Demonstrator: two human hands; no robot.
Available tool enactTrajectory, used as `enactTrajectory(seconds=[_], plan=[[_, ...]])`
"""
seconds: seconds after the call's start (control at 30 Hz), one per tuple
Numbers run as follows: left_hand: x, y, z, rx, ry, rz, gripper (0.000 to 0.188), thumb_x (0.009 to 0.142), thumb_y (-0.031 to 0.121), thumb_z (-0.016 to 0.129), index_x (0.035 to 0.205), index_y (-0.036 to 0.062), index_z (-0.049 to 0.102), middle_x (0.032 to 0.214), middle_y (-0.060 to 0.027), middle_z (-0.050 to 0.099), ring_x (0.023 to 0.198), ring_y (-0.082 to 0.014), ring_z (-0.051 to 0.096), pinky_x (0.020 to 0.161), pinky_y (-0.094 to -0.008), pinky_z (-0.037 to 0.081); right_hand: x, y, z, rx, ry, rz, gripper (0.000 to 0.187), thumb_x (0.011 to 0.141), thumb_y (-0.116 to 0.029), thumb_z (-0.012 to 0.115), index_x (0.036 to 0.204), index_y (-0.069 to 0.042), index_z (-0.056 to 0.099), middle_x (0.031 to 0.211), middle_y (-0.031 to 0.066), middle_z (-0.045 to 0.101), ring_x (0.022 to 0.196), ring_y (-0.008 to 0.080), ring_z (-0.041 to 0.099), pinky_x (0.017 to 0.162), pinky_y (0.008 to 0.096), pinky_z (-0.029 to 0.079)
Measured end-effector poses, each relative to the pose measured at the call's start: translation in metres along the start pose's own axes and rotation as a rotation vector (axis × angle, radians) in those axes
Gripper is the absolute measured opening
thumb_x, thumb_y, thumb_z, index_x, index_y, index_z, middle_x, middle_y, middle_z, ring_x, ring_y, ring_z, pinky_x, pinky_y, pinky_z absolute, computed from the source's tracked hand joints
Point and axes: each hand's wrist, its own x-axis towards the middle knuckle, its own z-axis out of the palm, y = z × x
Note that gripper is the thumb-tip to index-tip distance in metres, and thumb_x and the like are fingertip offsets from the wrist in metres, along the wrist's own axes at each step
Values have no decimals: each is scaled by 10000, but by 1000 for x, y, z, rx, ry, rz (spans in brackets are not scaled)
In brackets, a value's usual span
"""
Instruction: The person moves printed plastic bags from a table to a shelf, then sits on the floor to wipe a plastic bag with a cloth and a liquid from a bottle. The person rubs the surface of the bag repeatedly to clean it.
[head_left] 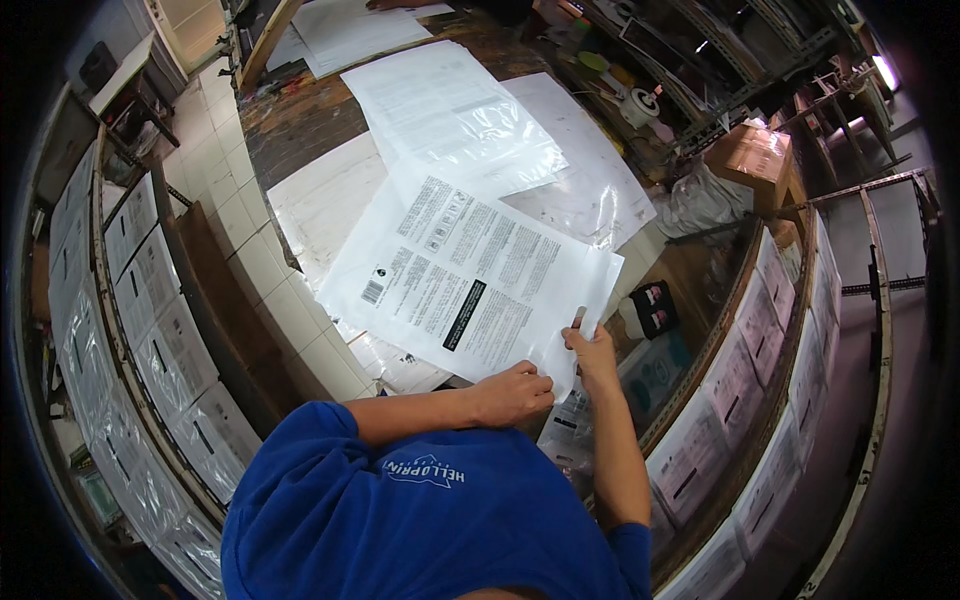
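A white printed plastic bag [415, 265], with black text blocks and a barcode, lies tilted across the near end of the table in front of me. Its near right edge has a small slot, and there my right hand [594, 355] pinches the plastic between thumb and fingers. My left hand [512, 394] is closed on the bag's near edge, close to my shirt. Beyond it, partly covered, lies a stack of white plastic bags [450, 110], glossy and wrinkled at the right side.
White sheets [345, 35] and another person's hand [385, 4] are at the table's [300, 120] far end. Racks of printed bags stand at left [165, 350] and right [700, 430]. A cardboard box [755, 165] sits at the back right. Tiled floor [250, 255] runs along the left.
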Motion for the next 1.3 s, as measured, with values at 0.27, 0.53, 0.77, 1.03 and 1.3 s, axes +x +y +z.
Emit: enactTrajectory(seconds=[0.27, 0.53, 0.77, 1.03, 1.3], plan=[[-1, 3, -14, -15, 70, 8, 142, 846, 188, 637, 784, 70, 587, 797, -66, 547, 768, -222, 562, 805, -347, 430, 5, -12, -20, -44, 56, -54, 118, 808, -31, 667, 913, -27, 613, 786, -1, 585, 701, 92, 532, 658, 253, 437], [-9, 2, -42, -47, 173, -92, 99, 847, 159, 643, 807, 77, 603, 790, -44, 556, 777, -206, 568, 795, -349, 424, 6, -25, -44, -93, 127, -108, 127, 825, -35, 660, 949, -21, 636, 842, -3, 608, 739, 93, 547, 682, 260, 448], [-29, -4, -67, -21, 274, -231, 147, 759, 74, 724, 891, 67, 660, 883, -52, 653, 828, -201, 625, 797, -353, 450, -1, -60, -87, -195, 189, -151, 120, 845, -48, 651, 958, -41, 609, 866, 10, 608, 753, 111, 565, 712, 278, 476], [-36, -12, -78, 1, 420, -339, 169, 728, 15, 733, 874, 59, 662, 864, -66, 657, 790, -238, 617, 775, -361, 443, -44, -140, -168, -343, 347, -194, 186, 859, -99, 655, 1033, -36, 629, 907, -2, 617, 808, 100, 559, 753, 261, 461], [-29, -34, -62, -31, 363, -312, 136, 742, 7, 712, 858, 56, 662, 840, -60, 641, 789, -248, 598, 770, -369, 427, -146, -253, -244, -579, 566, -201, 308, 854, -136, 640, 1142, -29, 617, 916, 11, 625, 777, 97, 569, 726, 276, 475]])
